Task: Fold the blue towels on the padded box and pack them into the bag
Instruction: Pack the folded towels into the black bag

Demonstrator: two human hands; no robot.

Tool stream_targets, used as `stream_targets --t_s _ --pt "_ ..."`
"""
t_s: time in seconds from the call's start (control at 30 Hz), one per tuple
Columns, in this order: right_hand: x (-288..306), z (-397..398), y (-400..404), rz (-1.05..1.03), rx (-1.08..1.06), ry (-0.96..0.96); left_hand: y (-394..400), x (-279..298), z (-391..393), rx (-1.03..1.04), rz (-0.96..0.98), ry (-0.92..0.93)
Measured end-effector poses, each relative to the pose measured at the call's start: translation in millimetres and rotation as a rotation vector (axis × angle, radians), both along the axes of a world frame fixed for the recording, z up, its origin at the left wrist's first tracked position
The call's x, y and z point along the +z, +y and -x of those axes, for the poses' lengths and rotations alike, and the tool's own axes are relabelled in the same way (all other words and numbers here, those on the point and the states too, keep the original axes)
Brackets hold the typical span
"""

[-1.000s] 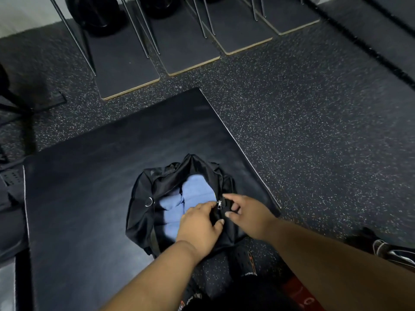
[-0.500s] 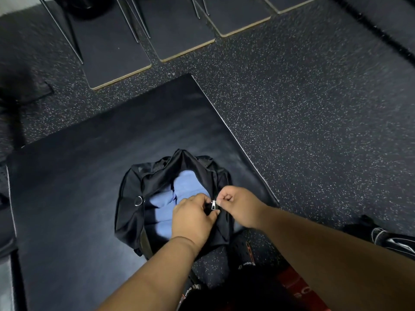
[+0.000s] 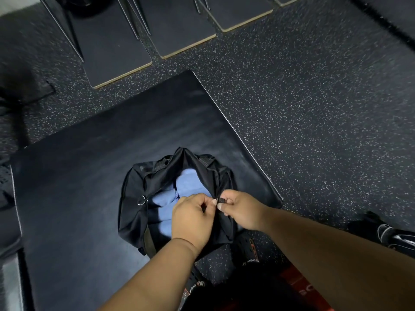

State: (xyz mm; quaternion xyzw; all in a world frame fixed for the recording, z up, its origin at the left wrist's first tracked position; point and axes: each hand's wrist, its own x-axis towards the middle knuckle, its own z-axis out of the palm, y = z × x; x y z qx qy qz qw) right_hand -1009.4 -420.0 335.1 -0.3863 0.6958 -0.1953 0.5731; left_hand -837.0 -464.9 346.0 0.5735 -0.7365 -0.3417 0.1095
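A black bag (image 3: 143,189) lies on the black padded box (image 3: 78,187), near its front right corner. Its mouth gapes and folded blue towels (image 3: 188,187) show inside. My left hand (image 3: 193,218) grips the bag's fabric at the near end of the opening, fingers curled. My right hand (image 3: 240,209) pinches the small black zipper pull (image 3: 221,200) between thumb and forefinger, right beside the left hand. A metal ring (image 3: 142,200) hangs on the bag's left side.
Speckled rubber floor (image 3: 314,120) surrounds the box. Flat black boards (image 3: 116,48) with wooden edges and thin metal legs (image 3: 67,34) stand behind it. A black shoe (image 3: 390,232) lies at the right. My legs are at the bottom.
My right hand has closed on the zipper pull, which it was only reaching for a second ago. My left hand has tightened on the bag beside it. The view tilted down slightly.
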Motion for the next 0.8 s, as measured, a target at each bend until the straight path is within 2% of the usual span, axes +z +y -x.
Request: stream_targets --t_s 0.1,0.2,0.27,0.37,0.5,0.63,0.8 --pt "5.8 1.8 1.7 0.021 -0.042 -0.056 -1.3 5.7 -1.7 0.028 -0.089 0.042" --pt "13.6 5.4 5.6 0.052 -0.018 -0.046 -2.5 15.1 3.7 0.166 -0.381 0.268" --pt "18.2 7.7 8.3 0.069 -0.007 -0.025 -1.4 18.2 8.3 0.251 -0.485 0.373" --pt "23.8 7.8 9.6 0.096 0.045 0.03 1.0 20.2 14.3 0.356 -0.585 0.435" --pt "29.9 9.8 15.6 0.101 0.022 0.033 2.7 20.8 15.9 0.418 -0.549 0.412" --pt "33.6 13.9 25.7 0.084 -0.028 0.044 2.2 22.6 8.7 0.378 -0.427 0.337" --pt "38.7 26.5 37.4 0.046 -0.147 0.072 -10.0 22.4 -19.5 0.476 -0.298 0.233"
